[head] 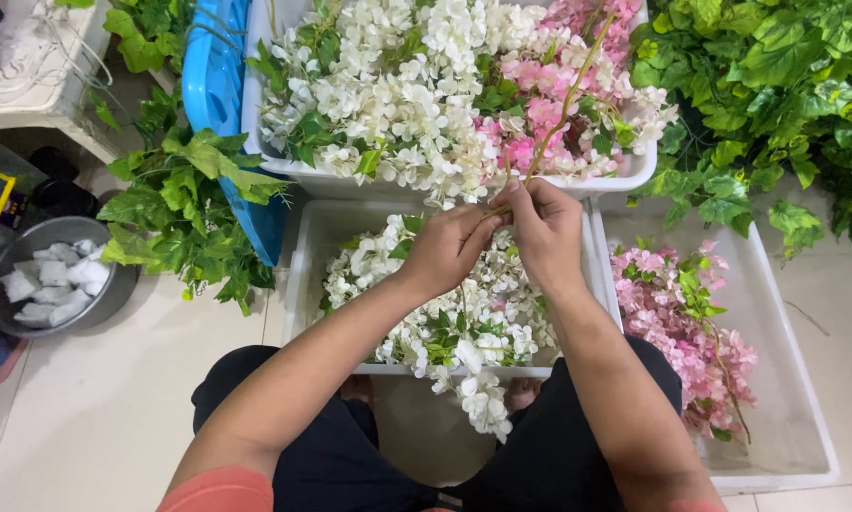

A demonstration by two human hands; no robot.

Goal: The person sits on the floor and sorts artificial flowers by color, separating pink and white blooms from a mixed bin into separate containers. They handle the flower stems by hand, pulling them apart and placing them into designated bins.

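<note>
Both hands met over the white-flower tub, pinching one stem.

Left hand and right hand touched, fingers clenched on the lower end of a thin bare stem; its long axis ran up and rightward, away across the far tub of white and pink blossoms.

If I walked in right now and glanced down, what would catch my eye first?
Probably the big white tub at the top, heaped with white and pink artificial blossoms. Just below it, the left hand and right hand meet on a thin green stem, over a second tub of white flowers. To the right, a third tub holds pink sprays, with green leafy vines above it.
</note>
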